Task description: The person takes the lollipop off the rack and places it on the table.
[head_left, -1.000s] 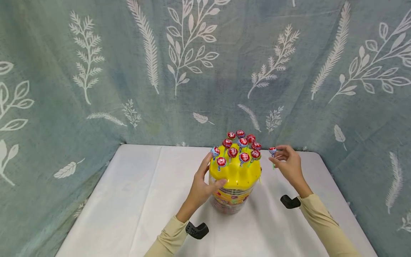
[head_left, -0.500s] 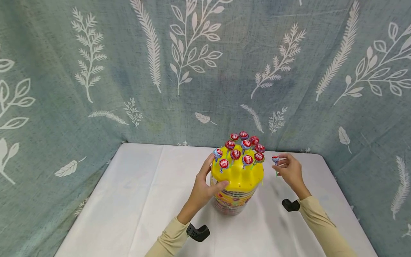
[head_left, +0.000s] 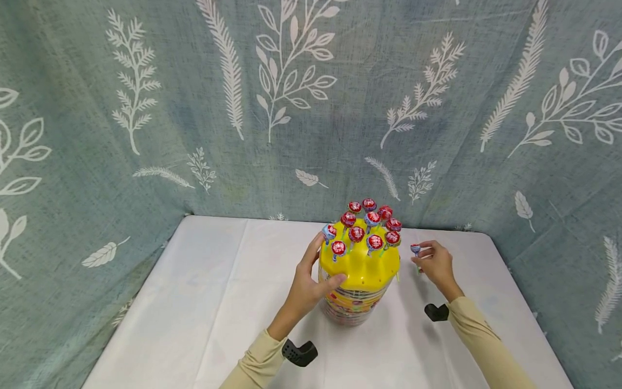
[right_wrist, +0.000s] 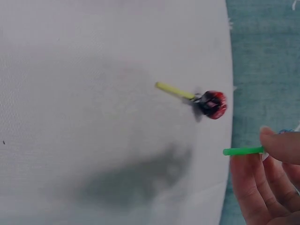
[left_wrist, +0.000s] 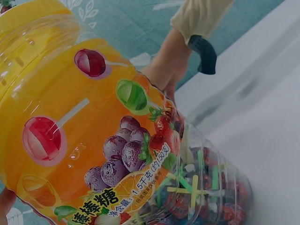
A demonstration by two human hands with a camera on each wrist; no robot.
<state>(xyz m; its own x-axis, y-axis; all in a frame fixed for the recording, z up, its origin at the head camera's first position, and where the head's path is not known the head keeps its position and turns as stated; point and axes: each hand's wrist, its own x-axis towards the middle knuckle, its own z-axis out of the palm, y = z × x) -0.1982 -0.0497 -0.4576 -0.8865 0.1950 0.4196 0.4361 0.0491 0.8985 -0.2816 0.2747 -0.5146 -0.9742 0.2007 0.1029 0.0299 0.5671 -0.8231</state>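
A large clear jar (left_wrist: 206, 187) of wrapped lollipops with a yellow lid (head_left: 359, 273) stands upright on the table. Several lollipops (head_left: 356, 234) poke up from the lid on their sticks. My left hand (head_left: 306, 286) holds the jar near its top, thumb on the lid's front and fingers round its left side. Right of the jar, my right hand (head_left: 438, 267) pinches a lollipop (head_left: 415, 249) with a blue and red wrapper, head up. Its green stick (right_wrist: 243, 151) sticks out past the thumb in the right wrist view. The lower jar shows several coloured sticks.
Another lollipop (right_wrist: 213, 104), red and dark with a yellow stick, lies on the white table (head_left: 262, 302) near its edge in the right wrist view. A teal curtain (head_left: 311, 108) with white leaf prints hangs behind the table and along both sides.
My right hand has sunk lower beside the jar, still pinching the lollipop. My left hand keeps its hold on the jar, and the head view has shifted slightly.
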